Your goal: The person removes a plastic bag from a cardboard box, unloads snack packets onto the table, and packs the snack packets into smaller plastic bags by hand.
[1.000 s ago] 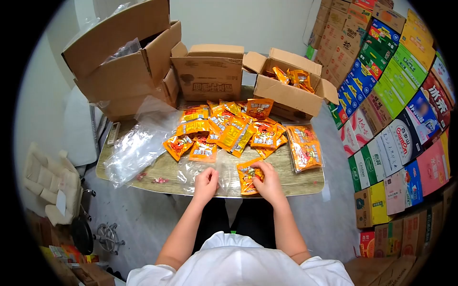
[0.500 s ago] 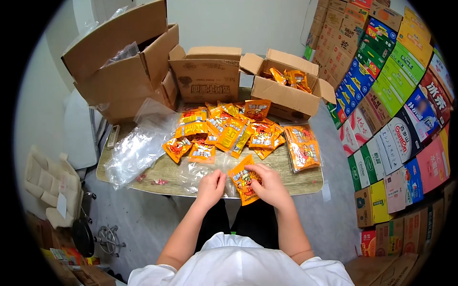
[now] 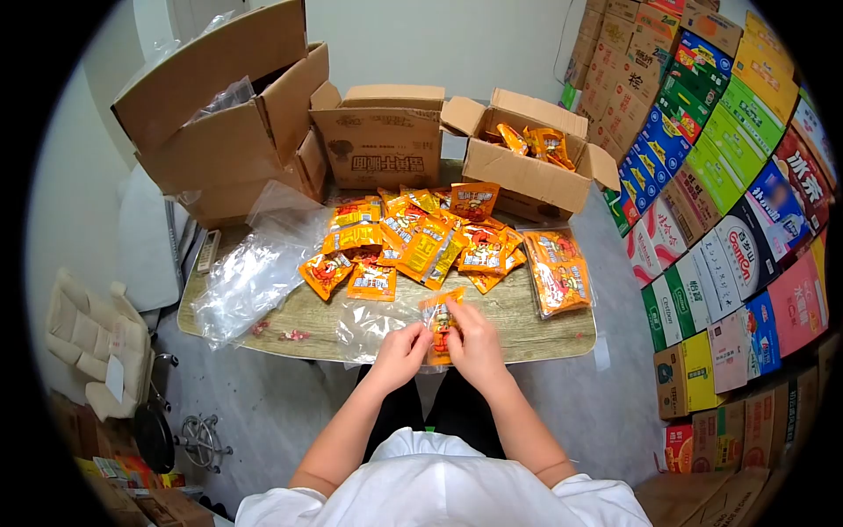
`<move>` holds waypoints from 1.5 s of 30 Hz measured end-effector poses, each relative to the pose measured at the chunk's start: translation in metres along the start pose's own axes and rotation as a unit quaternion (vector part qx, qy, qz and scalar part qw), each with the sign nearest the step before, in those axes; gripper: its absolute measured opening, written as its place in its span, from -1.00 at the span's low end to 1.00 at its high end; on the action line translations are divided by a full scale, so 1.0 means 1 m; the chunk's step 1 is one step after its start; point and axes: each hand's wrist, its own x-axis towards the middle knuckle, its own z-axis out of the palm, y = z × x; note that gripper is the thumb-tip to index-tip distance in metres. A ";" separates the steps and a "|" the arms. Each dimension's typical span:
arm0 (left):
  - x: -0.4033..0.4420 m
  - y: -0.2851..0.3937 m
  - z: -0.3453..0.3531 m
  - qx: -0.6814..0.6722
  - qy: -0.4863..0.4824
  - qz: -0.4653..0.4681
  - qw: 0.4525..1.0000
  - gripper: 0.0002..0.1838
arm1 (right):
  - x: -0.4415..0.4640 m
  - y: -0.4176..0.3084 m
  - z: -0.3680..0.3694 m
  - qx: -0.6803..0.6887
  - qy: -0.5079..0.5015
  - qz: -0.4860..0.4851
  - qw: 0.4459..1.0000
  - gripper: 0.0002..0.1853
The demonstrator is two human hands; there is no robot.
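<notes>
Though half-hidden, orange packet (image 3: 441,325) in right hand (image 3: 477,345), left hand (image 3: 401,353) beside it, grip unclear.

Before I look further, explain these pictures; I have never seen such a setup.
No machine: a person works bare-handed, filmed by a camera worn on the head, looking forward and down. The right hand has its grip on a small orange printed packet. The left hand is beside it, near a clear plastic bag; whether it pinches anything is unclear. On the wood-patterned table lie a heap of similar orange packets and clear plastic sheeting, with brown cardboard boxes at the back.
</notes>
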 end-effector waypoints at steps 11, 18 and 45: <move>-0.003 0.006 0.007 -0.009 0.073 0.018 0.997 -0.79 | -0.008 0.021 0.018 0.187 -0.087 0.001 0.979 -0.65; 0.000 -0.001 0.010 -0.019 0.120 0.058 0.991 -0.75 | 0.007 0.029 0.029 0.087 -0.246 0.016 0.965 -0.73; 0.001 -0.037 0.008 -0.182 0.078 0.018 0.980 -0.79 | 0.014 0.043 -0.033 -0.207 0.019 -0.093 0.974 -0.43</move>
